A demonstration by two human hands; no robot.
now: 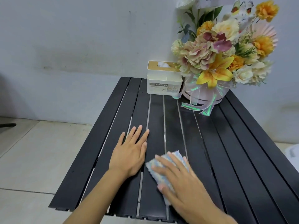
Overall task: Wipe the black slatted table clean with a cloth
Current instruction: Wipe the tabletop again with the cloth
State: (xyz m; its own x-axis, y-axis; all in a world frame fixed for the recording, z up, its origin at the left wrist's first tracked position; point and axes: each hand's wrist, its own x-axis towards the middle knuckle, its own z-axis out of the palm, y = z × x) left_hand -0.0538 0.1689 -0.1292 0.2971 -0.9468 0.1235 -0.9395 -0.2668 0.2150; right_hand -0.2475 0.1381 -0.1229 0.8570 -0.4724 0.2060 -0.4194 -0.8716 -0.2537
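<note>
Right hand pressed the cloth under flat fingers, left hand lay flat, empty, on the worktop — wiping seemingly half done.

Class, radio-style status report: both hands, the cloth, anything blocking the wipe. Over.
Left hand flat on black slatted table, empty. Right hand pressing cloth down. Tissue holder and flower box stand at far end.

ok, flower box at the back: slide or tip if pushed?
Likely slides if pushed low: the flower box has a wide round base. Pushed high it may tip; the blooms spread wider than the box. Its loose ribbon could snag the cloth.
</note>
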